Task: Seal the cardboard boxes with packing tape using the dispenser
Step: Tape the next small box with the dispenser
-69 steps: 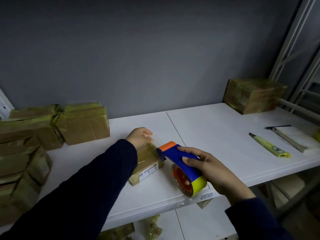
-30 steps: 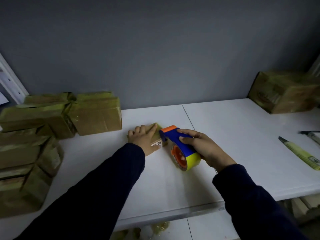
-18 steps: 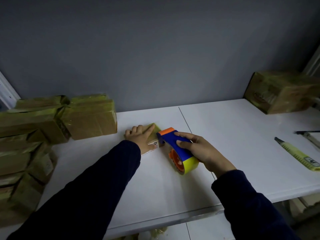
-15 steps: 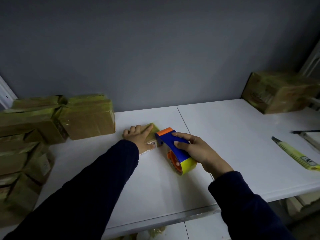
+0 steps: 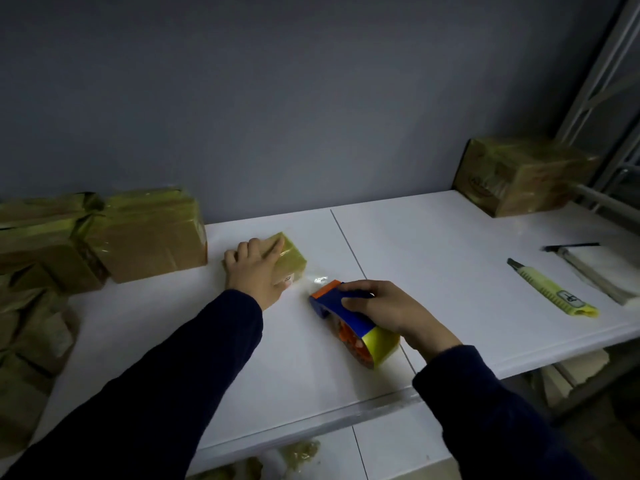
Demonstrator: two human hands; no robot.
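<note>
Box (image 5: 291,259) sitting on table (image 5: 433,258), left of its seam; left hand (image 5: 254,271) lying on top. Dispenser (image 5: 349,320) resting near the box, right of and before it, right hand (image 5: 388,310) wrapping over it. Stack (image 5: 152,237) standing far left, against the back. Far box (image 5: 519,174) sitting back right; knife (image 5: 550,289) lying before it.

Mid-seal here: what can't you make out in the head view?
Small tape-wrapped cardboard box: label and near side covered by the left hand.
Blue-and-orange tape dispenser: handle hidden under the right hand; tape strand only faint glare.
Stacked wrapped boxes: cut off by left edge.
</note>
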